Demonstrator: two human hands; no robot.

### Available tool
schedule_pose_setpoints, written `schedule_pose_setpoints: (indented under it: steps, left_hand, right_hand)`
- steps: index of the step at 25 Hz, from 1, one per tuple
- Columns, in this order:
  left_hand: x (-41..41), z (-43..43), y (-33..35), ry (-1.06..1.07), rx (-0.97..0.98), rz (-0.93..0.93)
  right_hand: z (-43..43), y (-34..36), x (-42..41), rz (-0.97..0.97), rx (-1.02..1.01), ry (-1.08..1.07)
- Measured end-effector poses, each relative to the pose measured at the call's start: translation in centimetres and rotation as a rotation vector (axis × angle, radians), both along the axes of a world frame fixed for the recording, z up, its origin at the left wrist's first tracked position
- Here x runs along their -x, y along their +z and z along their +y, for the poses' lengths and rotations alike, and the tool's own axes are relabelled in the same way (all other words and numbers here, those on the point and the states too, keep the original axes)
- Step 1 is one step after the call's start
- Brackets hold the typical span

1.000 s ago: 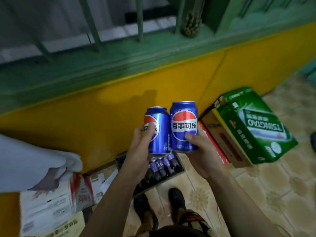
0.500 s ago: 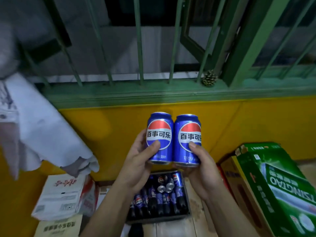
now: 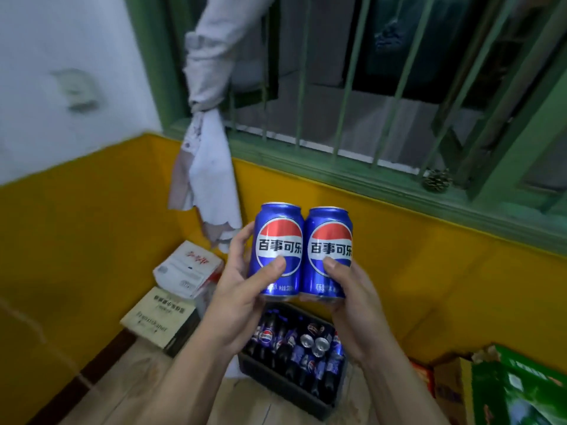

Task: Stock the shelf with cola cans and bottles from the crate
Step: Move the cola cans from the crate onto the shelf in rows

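Head view, nearest first: two bare forearms reach up from the bottom edge. The left hand (image 3: 242, 289) is wrapped around the left cola can (image 3: 277, 250), thumb pressed on its front below the logo; the right hand (image 3: 352, 302) grips the right cola can (image 3: 328, 254) the same way. Both blue cans are upright and touching side by side, logos facing the camera (red, white and blue roundels with Chinese lettering), held in the air above the crate.

Just below the hands, the dark crate (image 3: 276, 384) sits on the wooden floor (image 3: 122, 394), holding cola bottles (image 3: 267, 335) standing upright and a few more cans (image 3: 316, 343) seen from their tops. To the right of the crate, a green carton (image 3: 521, 391) leans at the frame edge beside a brown box (image 3: 448, 391). To the left, a white box (image 3: 187, 271) is stacked on a tan box (image 3: 162, 320) against the wall.

Behind everything runs the yellow lower wall (image 3: 399, 246), with white wall above it on the left. A pale cloth (image 3: 208, 167) hangs from the green barred window (image 3: 346, 87) (knotted partway down), and a pine cone (image 3: 437, 180) rests on the green sill (image 3: 306, 162).
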State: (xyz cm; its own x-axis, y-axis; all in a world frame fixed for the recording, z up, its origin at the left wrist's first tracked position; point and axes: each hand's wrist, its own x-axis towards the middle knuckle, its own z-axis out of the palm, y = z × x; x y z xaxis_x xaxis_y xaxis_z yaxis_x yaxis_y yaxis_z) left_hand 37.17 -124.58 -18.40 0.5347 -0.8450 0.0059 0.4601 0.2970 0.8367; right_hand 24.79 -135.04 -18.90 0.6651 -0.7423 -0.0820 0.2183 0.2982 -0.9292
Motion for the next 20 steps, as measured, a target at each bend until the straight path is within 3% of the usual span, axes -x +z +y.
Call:
schedule_pose_setpoints:
  steps: [8,20]
  left_hand:
    - [1.7,17.6,1.1,0.322,0.065,-0.080]
    - [11.2,55.2,2.3,1.028,0.033,-0.120]
  right_hand:
    - [13.7,2.1,-1.8,-0.025,0.073,0.370]
    - [48.9,3.9,-2.4,-0.056,0.098,1.041]
